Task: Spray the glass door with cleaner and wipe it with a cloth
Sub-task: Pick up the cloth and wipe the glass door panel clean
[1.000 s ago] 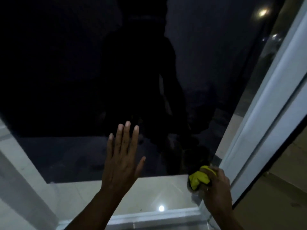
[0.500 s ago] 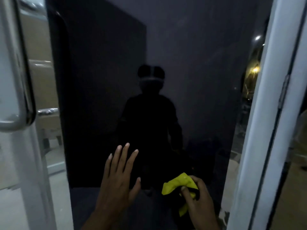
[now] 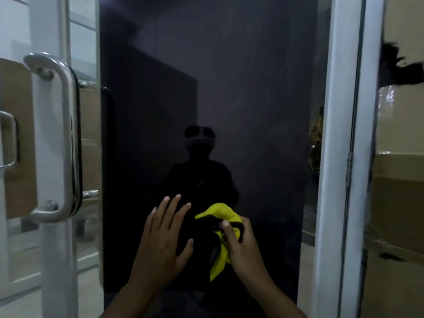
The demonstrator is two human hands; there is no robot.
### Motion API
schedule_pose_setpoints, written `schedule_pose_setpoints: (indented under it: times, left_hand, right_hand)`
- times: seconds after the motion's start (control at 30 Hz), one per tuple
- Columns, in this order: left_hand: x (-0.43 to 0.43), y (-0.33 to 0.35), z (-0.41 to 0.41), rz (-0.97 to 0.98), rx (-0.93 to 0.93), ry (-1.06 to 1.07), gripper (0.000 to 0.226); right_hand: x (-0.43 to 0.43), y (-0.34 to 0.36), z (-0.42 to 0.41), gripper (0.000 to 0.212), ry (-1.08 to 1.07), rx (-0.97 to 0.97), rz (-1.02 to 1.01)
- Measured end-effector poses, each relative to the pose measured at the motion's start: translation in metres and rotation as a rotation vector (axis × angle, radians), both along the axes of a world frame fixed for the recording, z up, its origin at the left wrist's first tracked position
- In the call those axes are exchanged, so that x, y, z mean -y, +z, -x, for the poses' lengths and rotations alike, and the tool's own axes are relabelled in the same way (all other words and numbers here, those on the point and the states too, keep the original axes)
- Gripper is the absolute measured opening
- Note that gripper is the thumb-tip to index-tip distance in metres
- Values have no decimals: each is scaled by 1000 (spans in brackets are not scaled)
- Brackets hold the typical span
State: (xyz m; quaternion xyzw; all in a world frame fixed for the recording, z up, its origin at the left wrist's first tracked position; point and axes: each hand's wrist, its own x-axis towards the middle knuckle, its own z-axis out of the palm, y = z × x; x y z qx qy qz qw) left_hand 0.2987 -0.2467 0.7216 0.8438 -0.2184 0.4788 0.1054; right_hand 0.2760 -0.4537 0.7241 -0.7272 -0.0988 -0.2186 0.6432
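Observation:
The dark glass door (image 3: 241, 111) fills the middle of the view and mirrors a dim figure. My left hand (image 3: 164, 239) lies flat against the lower glass with its fingers spread. Just to its right, my right hand (image 3: 241, 244) grips a crumpled yellow cloth (image 3: 221, 228) held at the glass. No spray bottle is in sight.
A curved steel pull handle (image 3: 66, 138) is fixed on the white door frame (image 3: 55, 249) at the left. A white frame post (image 3: 337, 157) bounds the glass on the right, with a beige wall (image 3: 399, 203) beyond it.
My view has risen from the bottom corner of the door to its middle. My right hand brought the cloth up and left from that corner, close beside my left hand.

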Motion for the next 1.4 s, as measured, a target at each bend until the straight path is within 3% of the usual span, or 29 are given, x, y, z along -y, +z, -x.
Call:
schedule_pose_setpoints:
  times: [0.33, 0.57, 0.7, 0.8, 0.93, 1.07, 1.13, 1.27, 1.4]
  left_hand:
    - [8, 66, 17, 25, 79, -76, 73]
    - [19, 100, 37, 115, -55, -213, 62]
    - [23, 114, 41, 226, -156, -214, 33]
    - [24, 121, 39, 381, -229, -312, 36]
    - [27, 131, 40, 605, -283, -428, 14]
    - [22, 141, 42, 755, -391, -448, 16]
    - [20, 145, 43, 740, -433, -437, 16]
    - [19, 152, 50, 679, -451, -416, 14]
    - [17, 155, 54, 486, -452, -399, 12]
  right_hand:
    - [-8, 71, 14, 37, -58, 87, 69]
    - [-10, 96, 17, 31, -25, 51, 62]
    - [-12, 103, 21, 33, 11, 43, 112]
    - [-10, 105, 20, 37, 37, 45, 156]
    - [-5, 108, 21, 42, 77, 51, 241]
    - [3, 107, 25, 57, 95, 29, 373]
    - [7, 108, 25, 56, 109, 20, 389]
    - [5, 114, 30, 31, 187, -19, 316]
    - [-5, 116, 34, 32, 258, 83, 311]
